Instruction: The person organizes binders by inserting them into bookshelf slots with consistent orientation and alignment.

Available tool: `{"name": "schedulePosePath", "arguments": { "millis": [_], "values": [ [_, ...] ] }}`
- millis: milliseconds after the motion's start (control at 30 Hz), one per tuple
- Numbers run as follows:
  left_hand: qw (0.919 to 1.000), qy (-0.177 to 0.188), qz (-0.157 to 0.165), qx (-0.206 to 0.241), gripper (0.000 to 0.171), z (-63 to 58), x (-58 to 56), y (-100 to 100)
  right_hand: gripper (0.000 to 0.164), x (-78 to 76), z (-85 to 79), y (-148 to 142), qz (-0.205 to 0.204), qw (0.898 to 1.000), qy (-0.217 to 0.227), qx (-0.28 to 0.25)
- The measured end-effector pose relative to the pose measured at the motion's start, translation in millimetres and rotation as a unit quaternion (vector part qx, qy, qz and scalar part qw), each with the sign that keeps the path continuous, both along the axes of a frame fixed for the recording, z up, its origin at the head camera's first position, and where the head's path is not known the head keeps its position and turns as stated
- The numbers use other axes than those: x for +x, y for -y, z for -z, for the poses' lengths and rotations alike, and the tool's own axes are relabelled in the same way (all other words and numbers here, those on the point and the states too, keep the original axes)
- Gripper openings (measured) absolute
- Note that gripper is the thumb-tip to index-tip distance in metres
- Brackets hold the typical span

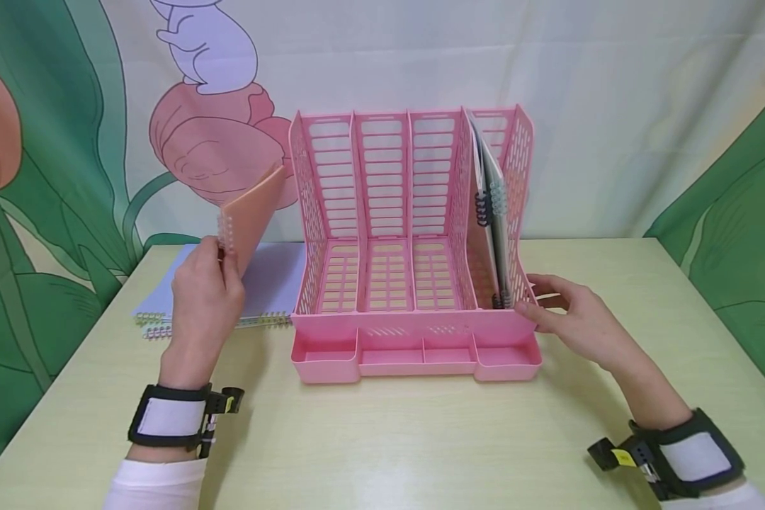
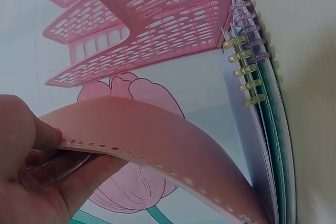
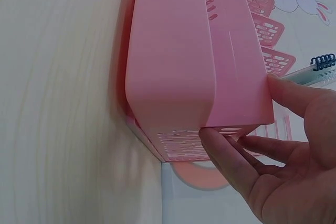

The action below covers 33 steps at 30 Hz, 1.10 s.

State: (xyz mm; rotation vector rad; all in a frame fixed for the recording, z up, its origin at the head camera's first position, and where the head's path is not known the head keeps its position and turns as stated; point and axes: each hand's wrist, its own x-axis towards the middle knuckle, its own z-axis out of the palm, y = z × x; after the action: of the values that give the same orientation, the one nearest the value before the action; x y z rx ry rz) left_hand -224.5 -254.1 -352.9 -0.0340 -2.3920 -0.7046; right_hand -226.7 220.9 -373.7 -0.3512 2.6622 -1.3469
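My left hand (image 1: pixel 207 297) pinches an orange notebook (image 1: pixel 255 212) by its ring-bound edge, thumb on one face and fingers on the other. The left wrist view shows the notebook bending, with a row of punched holes along its edge. A pink file organizer (image 1: pixel 414 322) with upright compartments stands on the table to its right. My right hand (image 1: pixel 570 315) holds the organizer's front right corner, thumb on the front and fingers at the side. Ring-bound notebooks (image 1: pixel 499 234) stand in the rightmost compartment.
Several ring-bound notebooks with a lavender cover (image 1: pixel 270 276) on top lie stacked on the table (image 1: pixel 382 439), left of the organizer. Small open trays (image 1: pixel 417 354) run along the organizer's front. A printed curtain (image 1: pixel 586 127) hangs behind the table.
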Motion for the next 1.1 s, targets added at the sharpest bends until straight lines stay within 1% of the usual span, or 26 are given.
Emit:
{"name": "schedulePosePath", "arguments": {
  "millis": [167, 467, 733, 967, 1100],
  "values": [
    [0.9999, -0.01, -0.005, 0.006, 0.024, -1.7, 0.3, -0.9, 0.071, -0.1, 0.0, -0.3, -0.002, 1.0, -0.005, 0.001],
    [0.9992, -0.038, -0.009, 0.013, 0.024, -2.0, 0.0, -1.0, 0.071, 0.0, -0.2, -0.4, -0.003, 1.0, -0.005, 0.001],
    [0.9992, -0.037, -0.011, 0.015, 0.024, -4.7, 1.6, -2.6, 0.071, -0.4, 0.6, -0.4, -0.005, 1.0, -0.008, 0.001],
    [0.9985, -0.05, -0.004, 0.022, 0.023, -6.4, 1.9, -2.9, 0.072, -0.6, 0.8, -0.8, -0.004, 1.0, -0.007, 0.005],
    [0.9984, -0.051, -0.004, 0.024, 0.023, -7.3, 2.8, -3.6, 0.072, -0.3, 0.5, -0.8, -0.004, 1.0, -0.006, 0.004]
  ]
}}
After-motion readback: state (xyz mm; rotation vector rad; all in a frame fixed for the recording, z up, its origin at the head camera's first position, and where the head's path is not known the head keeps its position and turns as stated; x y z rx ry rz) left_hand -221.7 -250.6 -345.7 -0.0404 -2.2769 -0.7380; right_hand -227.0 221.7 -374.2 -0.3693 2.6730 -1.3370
